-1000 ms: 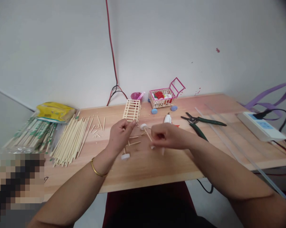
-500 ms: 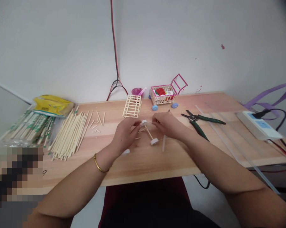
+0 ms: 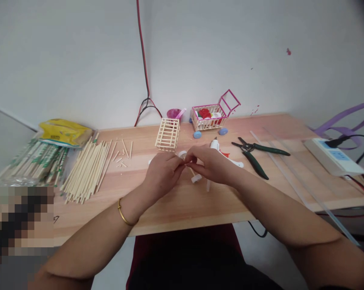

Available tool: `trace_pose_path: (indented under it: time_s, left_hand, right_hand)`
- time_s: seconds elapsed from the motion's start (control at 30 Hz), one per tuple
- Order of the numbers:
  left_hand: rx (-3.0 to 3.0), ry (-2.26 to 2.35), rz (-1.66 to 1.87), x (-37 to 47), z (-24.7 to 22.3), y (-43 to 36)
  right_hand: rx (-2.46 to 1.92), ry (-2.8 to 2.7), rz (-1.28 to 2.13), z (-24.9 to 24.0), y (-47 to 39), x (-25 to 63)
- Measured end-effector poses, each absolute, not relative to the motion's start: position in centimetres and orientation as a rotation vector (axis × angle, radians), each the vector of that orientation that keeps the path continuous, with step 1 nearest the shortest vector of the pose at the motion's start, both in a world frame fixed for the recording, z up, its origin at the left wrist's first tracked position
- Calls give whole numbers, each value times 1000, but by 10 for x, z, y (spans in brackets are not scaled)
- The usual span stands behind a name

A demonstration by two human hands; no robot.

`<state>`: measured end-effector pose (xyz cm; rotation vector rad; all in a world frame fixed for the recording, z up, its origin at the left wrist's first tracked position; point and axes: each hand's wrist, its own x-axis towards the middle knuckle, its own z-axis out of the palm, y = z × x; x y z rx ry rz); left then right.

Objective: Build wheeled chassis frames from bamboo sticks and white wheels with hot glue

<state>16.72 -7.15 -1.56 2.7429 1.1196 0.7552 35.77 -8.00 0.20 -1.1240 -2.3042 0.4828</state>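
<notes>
My left hand (image 3: 164, 171) and my right hand (image 3: 206, 163) meet fingertip to fingertip over the middle of the table, both with fingers pinched together. Whatever they pinch is too small or hidden to name. Just beneath them lies a short wooden stick with a white wheel (image 3: 196, 178) at its near end and another white wheel (image 3: 182, 154) at its far end, partly covered by my fingers. A white glue gun (image 3: 214, 145) lies behind my right hand. Beyond my left hand stands a small slatted wooden frame (image 3: 168, 135).
A stick cart (image 3: 208, 117) with blue wheels and a pink bowl (image 3: 173, 114) stand at the back. Wooden sticks (image 3: 87, 171) and a yellow packet (image 3: 65, 133) lie left. On the right are green-handled cutters (image 3: 254, 159), clear glue sticks (image 3: 286, 173) and a power strip (image 3: 329, 157).
My hands have come together; the right moved left and now covers part of the wheeled stick. More of the glue gun shows behind it. The view has shifted slightly.
</notes>
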Motion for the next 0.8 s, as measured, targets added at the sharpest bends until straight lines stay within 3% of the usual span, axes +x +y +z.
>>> trace_pose_path:
  time_s: [0.1,0.23,0.4,0.6,0.8]
  left_hand:
    - [2730,1224,595,167,-13,-72]
    - [2707,1273,537,165,-12,-73]
    - [2758,1334,333,168,-12,-77]
    - [2810,1368,192,174,-17,-80]
    - [2841,1392,309,171,-13,-82]
  right_hand:
    - [-1289,-2308,411,6,-77,370]
    - [-1883,-2296,97,10,-71,397]
    - [-2330,-2359,186,15,-69,419]
    - [-2346,-2480,269,9,-62,418]
    - [-2320,-2514,199,11,-62,417]
